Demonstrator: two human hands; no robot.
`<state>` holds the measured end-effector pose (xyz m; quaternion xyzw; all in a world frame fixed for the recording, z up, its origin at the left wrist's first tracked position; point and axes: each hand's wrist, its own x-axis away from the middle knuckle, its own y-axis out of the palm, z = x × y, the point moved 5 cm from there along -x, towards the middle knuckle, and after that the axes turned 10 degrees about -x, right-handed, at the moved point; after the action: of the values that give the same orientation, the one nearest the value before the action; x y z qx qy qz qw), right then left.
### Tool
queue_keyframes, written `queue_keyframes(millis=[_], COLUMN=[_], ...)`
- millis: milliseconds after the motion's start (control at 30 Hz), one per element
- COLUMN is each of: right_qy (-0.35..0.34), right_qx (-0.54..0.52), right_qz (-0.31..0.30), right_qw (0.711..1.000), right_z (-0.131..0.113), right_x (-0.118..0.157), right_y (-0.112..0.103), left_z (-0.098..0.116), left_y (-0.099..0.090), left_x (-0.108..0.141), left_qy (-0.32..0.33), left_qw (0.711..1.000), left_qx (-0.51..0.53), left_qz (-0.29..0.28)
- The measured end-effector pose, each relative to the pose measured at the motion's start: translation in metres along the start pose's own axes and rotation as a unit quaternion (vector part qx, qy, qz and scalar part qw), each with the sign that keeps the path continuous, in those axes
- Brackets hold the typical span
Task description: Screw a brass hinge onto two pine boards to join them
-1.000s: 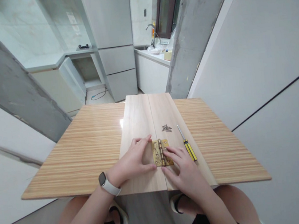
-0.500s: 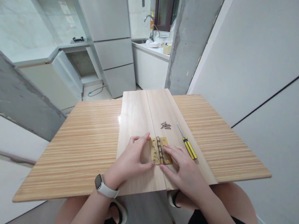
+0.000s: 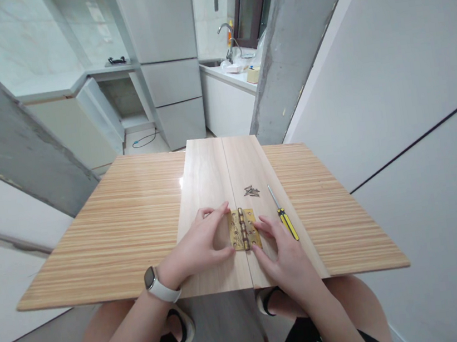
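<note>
A brass butt hinge [image 3: 243, 229] lies unfolded on two pale wooden boards [image 3: 208, 179], its knuckle along the seam between them. My left hand [image 3: 204, 241] frames the hinge's left leaf, with fingertips at its upper corner and the thumb at its lower corner. My right hand [image 3: 284, 253] is at the right leaf, index fingertip by its outer edge and thumb at its lower edge. Several dark screws [image 3: 251, 191] lie in a small pile beyond the hinge. A yellow and black screwdriver [image 3: 287, 223] rests to the right, its shaft pointing away from me.
The boards lie across a striped wood-grain table [image 3: 133, 217]. A smartwatch [image 3: 159, 285] with a pale band is on my left wrist. Farther back stand a fridge [image 3: 170, 80] and a sink counter with a tap [image 3: 230, 39]. Grey pillars flank the table on both sides.
My right hand has shifted right, from over the hinge's right leaf to its outer edge, its thumb leaving the knuckle's lower end. My left hand keeps its place at the hinge.
</note>
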<state>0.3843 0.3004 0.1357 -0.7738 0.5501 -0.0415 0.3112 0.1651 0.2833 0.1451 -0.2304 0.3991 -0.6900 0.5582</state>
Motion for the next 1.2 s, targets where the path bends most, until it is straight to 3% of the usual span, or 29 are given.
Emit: queue_keyframes(millis=[1200], right_qy=[0.010], right_qx=[0.014], right_qz=[-0.017], right_qw=[1.000], right_z=[0.0026], right_x=[0.0038], right_y=[-0.0008], left_z=[-0.0001], left_y=[-0.0028], left_x=[0.0003], left_qy=[-0.007], left_qw=[1.000], left_qx=[0.013], left_qz=[-0.006])
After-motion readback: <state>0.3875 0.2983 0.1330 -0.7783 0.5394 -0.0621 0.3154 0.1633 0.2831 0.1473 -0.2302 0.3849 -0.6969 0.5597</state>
